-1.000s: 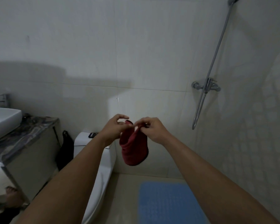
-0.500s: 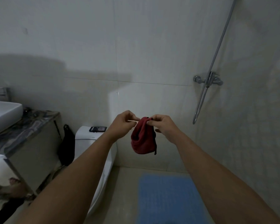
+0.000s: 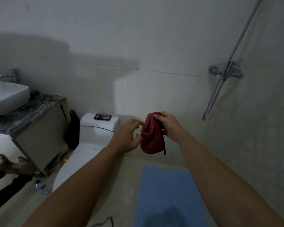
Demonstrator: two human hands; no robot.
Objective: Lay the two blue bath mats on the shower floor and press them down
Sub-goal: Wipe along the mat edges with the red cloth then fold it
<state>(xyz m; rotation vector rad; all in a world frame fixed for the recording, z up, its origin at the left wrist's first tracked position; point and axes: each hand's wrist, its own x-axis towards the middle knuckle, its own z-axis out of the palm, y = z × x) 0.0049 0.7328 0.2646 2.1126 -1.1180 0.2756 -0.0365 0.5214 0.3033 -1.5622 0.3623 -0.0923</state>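
1. A dark red cloth pouch (image 3: pixel 152 136) is held up in front of the tiled wall (image 3: pixel 138 38), above the far end of the shower floor (image 3: pixel 129 177).
2. The right hand (image 3: pixel 170 126) is clenched on the pouch: its top edge is pinched between thumb and fingers, and the rest hangs down below the grip.
3. The left hand (image 3: pixel 127 136) is seen released, fingers spread and loosely curled, just beside the left side of the pouch; whether a fingertip touches the fabric cannot be told.
4. One blue bath mat (image 3: pixel 169 197) is seen lying flat on the shower floor, below the hands and between the forearms; its near end is darkened by a shadow.
5. A second blue mat cannot be made out.
6. A white toilet (image 3: pixel 92 140) stands left of the mat, and a dark phone (image 3: pixel 102 117) lies on its tank lid.
7. A white basin (image 3: pixel 7 95) is set on the marbled tabletop (image 3: pixel 31 110) at far left.
8. A shower mixer (image 3: pixel 226 72) with its hose is fixed to the wall at right.
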